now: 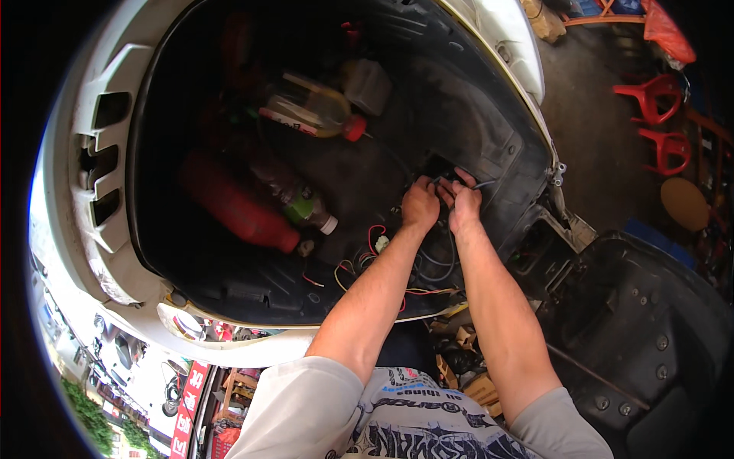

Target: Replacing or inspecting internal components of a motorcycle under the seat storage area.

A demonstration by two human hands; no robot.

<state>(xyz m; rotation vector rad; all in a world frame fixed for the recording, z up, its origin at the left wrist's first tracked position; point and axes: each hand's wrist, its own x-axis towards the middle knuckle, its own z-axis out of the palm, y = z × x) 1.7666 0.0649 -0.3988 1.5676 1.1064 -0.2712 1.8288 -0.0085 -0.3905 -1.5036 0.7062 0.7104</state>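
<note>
1. While two hands meet at a small recess in the floor of one black compartment, the left hand (pixel 422 205) pinches one dark cable (pixel 483 184).
2. Right hand (pixel 466 208), one: fingers bent beside the same cable; cannot tell whether they grip it.
3. White connector (pixel 382 243), one: left of the forearms, among several thin wires, count unclear.
4. Bottles, two: one of yellow liquid (pixel 313 103), red-capped; one green-labelled (pixel 300 205), white-capped. Both lie flat.
5. Red container (pixel 252 210), one: beside the green-labelled bottle.
6. Pale block (pixel 368 88), one: beside the yellow bottle.
7. Red stools (pixel 646 92), two: outside, right.
</note>
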